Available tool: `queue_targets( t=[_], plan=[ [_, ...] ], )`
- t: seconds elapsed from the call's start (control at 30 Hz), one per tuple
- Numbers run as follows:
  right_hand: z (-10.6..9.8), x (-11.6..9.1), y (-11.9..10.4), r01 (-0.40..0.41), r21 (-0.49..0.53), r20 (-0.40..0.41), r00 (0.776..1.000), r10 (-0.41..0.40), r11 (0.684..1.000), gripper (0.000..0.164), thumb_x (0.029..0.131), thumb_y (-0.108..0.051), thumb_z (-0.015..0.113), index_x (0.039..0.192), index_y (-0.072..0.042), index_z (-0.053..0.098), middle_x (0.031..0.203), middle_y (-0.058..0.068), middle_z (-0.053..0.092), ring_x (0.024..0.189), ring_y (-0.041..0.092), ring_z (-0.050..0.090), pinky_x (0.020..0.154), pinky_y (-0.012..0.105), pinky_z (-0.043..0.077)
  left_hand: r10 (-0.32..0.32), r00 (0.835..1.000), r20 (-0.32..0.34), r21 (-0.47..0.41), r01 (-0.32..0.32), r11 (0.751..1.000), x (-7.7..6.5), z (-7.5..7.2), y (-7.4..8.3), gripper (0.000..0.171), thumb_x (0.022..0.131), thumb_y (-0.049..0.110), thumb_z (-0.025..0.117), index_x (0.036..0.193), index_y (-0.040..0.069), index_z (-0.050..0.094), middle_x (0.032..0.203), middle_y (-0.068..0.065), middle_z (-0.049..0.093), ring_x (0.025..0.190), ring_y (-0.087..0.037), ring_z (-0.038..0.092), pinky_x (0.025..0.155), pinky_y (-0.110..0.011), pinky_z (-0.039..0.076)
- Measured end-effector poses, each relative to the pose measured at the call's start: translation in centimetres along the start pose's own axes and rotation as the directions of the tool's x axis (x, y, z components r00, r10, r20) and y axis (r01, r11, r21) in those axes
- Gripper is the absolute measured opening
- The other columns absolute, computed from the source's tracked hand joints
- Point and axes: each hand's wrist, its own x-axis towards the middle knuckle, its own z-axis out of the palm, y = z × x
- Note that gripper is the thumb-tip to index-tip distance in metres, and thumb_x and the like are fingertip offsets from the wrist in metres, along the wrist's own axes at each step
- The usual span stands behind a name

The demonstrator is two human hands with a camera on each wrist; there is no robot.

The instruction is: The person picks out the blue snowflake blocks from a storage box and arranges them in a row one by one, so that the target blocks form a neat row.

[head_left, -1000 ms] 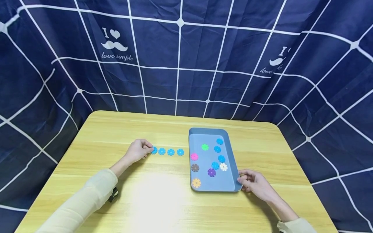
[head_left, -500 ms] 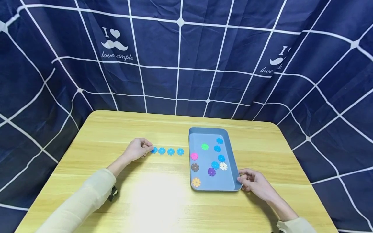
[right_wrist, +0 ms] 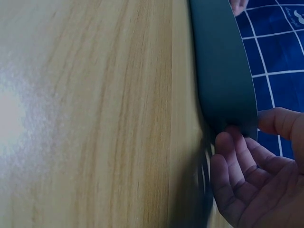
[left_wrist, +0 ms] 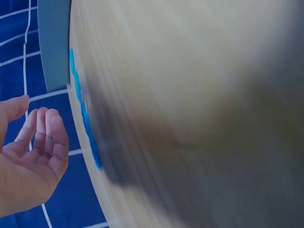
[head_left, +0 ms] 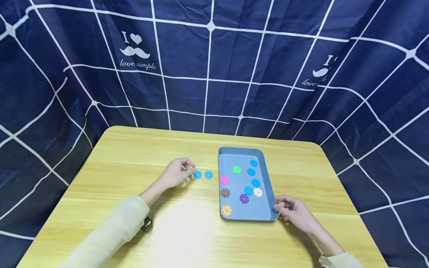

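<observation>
My left hand (head_left: 175, 173) hovers over a row of blue notched plastic discs (head_left: 197, 174) on the wooden table, partly hiding the row's left end. In the left wrist view its thumb stands apart from the loosely bent fingers (left_wrist: 42, 130), with nothing between them. The blue discs (left_wrist: 84, 111) show there edge-on in a line. At the near right corner of a grey-blue tray (head_left: 264, 210), my right hand (head_left: 296, 214) pinches the wall, thumb at the rim and fingers (right_wrist: 232, 161) against the outside.
Inside the tray lie several blue discs (head_left: 256, 182) and single green (head_left: 237, 169), pink (head_left: 224, 180), brown (head_left: 225, 192), purple (head_left: 244, 198), orange (head_left: 226, 210) and white discs (head_left: 257, 192). A dark blue curtain (head_left: 187, 93) with white lines surrounds the table (head_left: 161, 145).
My left hand has let go of the leftmost blue disc and moved right along the row, toward the tray. The right hand stays at the tray's corner.
</observation>
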Motion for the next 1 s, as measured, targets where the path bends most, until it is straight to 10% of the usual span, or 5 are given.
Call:
queue_targets(
  t=[0.4,0.67,1.0],
  plan=[
    [0.1,-0.1,-0.1,-0.001,0.004,-0.006,1.000,0.001,1.000,0.048,0.101,-0.007,0.065,0.138,0.020,0.049,0.098,0.013,0.071,0.072,0.009,0.063,0.063,0.026,0.058,0.174,0.985,0.015,0.022,-0.174,0.984,1.2,3.6,3.5,0.017,0.101,0.022,0.070,0.110,0.007,0.074,0.094,-0.004,0.074,0.071,-0.008,0.059,0.069,-0.020,0.051],
    [0.1,-0.1,-0.2,-0.005,-0.001,-0.007,1.000,0.005,1.000,0.048,0.102,-0.007,0.065,0.138,0.019,0.050,0.098,0.013,0.070,0.072,0.008,0.063,0.064,0.026,0.058,0.312,0.943,0.115,0.098,-0.324,0.941,1.7,6.5,5.7,0.021,0.103,0.024,0.068,0.115,0.008,0.074,0.094,0.000,0.075,0.082,-0.009,0.064,0.076,-0.020,0.054],
    [0.0,-0.1,-0.4,0.012,0.007,0.012,1.000,-0.012,1.000,0.048,0.103,-0.007,0.063,0.139,0.021,0.048,0.098,0.012,0.069,0.072,0.008,0.062,0.063,0.025,0.057,0.343,0.908,0.241,0.242,-0.398,0.885,2.0,10.0,7.2,0.029,0.104,0.032,0.068,0.125,0.012,0.074,0.106,0.002,0.075,0.091,-0.006,0.066,0.084,-0.021,0.054]
  ],
)
